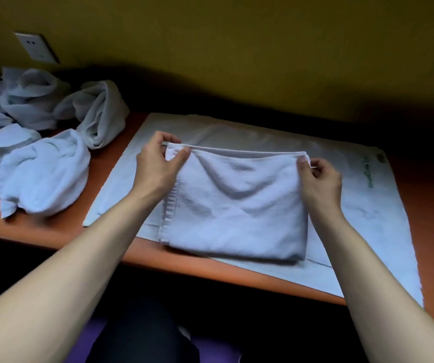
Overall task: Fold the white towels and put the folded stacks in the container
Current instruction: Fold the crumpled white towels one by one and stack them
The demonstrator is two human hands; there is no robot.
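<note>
An orange table (53,231) stands against an olive wall (237,48), carrying a large white cloth (355,218) spread flat with green lettering near its far right corner. On that cloth, at the table's near edge, lies a folded white towel (237,213), its far edge lifted between two hands. The left hand (158,163) pinches the towel's far left corner between thumb and fingers; the right hand (318,179) pinches the far right corner, so the towel hangs and lies between and below both hands. Crumpled white towels (40,176) are heaped at the table's left. A wall socket (36,47) sits above them.
</note>
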